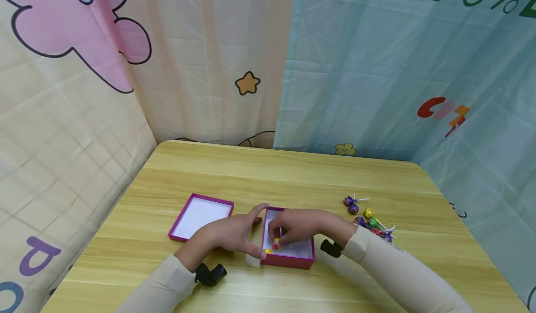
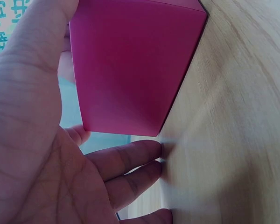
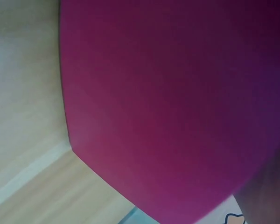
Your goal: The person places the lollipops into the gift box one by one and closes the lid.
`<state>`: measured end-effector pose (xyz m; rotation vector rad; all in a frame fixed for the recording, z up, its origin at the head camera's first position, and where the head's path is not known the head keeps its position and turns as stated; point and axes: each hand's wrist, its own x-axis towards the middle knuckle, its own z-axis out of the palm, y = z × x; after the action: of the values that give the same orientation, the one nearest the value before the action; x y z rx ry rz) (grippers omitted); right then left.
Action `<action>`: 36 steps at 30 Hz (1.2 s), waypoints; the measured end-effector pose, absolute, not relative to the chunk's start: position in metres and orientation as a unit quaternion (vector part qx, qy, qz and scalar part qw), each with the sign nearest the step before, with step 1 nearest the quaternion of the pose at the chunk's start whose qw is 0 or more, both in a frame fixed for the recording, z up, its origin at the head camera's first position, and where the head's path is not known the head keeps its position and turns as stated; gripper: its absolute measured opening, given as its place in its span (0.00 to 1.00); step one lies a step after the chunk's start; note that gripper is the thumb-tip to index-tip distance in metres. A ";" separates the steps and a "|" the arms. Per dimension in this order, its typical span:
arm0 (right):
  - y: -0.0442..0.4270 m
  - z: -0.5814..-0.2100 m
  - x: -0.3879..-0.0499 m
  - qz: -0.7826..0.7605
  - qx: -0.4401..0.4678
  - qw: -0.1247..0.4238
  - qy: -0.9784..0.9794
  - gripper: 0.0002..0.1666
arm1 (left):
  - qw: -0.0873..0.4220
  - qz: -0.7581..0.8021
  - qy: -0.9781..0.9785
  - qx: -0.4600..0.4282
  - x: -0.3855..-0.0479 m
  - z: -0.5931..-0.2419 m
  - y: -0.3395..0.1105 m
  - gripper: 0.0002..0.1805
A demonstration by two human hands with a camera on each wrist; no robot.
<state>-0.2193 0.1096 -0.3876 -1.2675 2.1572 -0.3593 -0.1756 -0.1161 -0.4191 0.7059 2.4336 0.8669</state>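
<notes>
The right hand point(image 1: 299, 225) pinched a red-and-yellow wrapped lollipop with a white stick point(image 1: 276, 244) between thumb and fingers, low inside an open, magenta rectangular box with a white interior point(image 1: 289, 261). A yellow-wrapped sweet point(image 1: 268, 251) lay in the box's near left corner. The left hand point(image 1: 234, 233) was spread along the box's left side, its thumb at the near corner and its index finger at the far one, while other fingertips rested on the pale, wood-grained table point(image 1: 268, 176). To the left, a shallow, magenta-rimmed lid with a white inside point(image 1: 201, 217) lay flat, inside up. Well right of the box, beyond the right wrist, sat a loose cluster of purple, green, yellow and red wrapped lollipops point(image 1: 374, 224), with two purple-wrapped lollipops point(image 1: 351, 203) just behind it.
</notes>
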 end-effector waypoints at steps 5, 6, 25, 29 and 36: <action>0.109 -0.392 -0.219 -0.122 -0.488 0.300 0.811 0.05 | 0.230 0.314 0.884 0.259 -0.176 -0.419 -0.115 0.65; 0.109 -0.393 -0.219 -0.123 -0.488 0.301 0.810 0.05 | 0.230 0.312 0.884 0.260 -0.176 -0.419 -0.115 0.66; 0.109 -0.396 -0.217 -0.132 -0.466 0.339 0.807 0.04 | 0.230 0.314 0.884 0.260 -0.175 -0.420 -0.116 0.66; 0.109 -0.394 -0.216 -0.130 -0.463 0.342 0.807 0.04 | 0.231 0.313 0.884 0.260 -0.175 -0.420 -0.115 0.66; 0.110 -0.395 -0.218 -0.127 -0.466 0.342 0.806 0.04 | 0.233 0.312 0.884 0.257 -0.175 -0.419 -0.115 0.66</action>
<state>-0.2179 0.1099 -0.3949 -1.2113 2.0963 -0.3301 -0.1748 -0.1152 -0.4195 0.7052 2.4291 0.8564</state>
